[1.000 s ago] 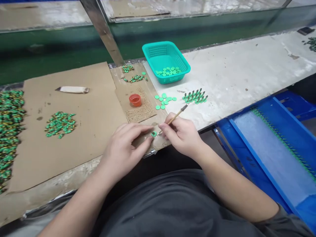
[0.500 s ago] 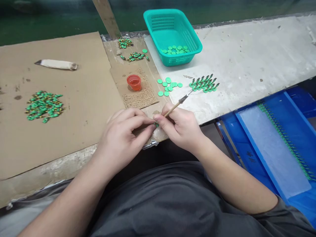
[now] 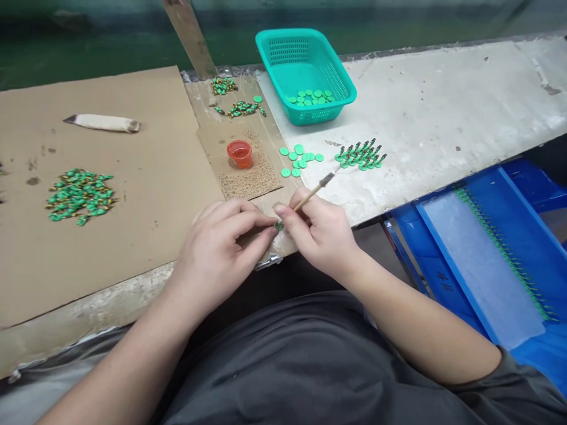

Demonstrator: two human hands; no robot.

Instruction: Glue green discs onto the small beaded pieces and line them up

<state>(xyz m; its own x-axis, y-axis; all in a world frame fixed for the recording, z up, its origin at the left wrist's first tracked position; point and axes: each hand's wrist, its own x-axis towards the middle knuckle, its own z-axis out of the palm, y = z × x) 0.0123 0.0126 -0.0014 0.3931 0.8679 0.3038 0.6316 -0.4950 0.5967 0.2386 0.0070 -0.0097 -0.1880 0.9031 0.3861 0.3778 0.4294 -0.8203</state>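
My left hand [image 3: 221,248] and my right hand [image 3: 321,233] meet at the bench's near edge, fingertips pinched together on a small green part [image 3: 279,225]. The right hand also grips a thin wooden brush [image 3: 313,190] that points up and away to the right. Just beyond the hands lie several loose green discs [image 3: 299,161] and a row of assembled green parts with dark stems [image 3: 361,154]. A small red cup [image 3: 240,153] of liquid stands on a scrap of cardboard.
A teal basket [image 3: 283,50] at the back holds more green discs. A heap of green parts [image 3: 80,193] and a pale rolled object [image 3: 104,123] lie on the brown cardboard [image 3: 146,177] to the left. A blue tray [image 3: 482,248] sits low on the right.
Both hands stayed pinched on the small green part. The view dropped from the far shelf to the bench, then shifted slightly; the part now sits tighter between the fingertips.
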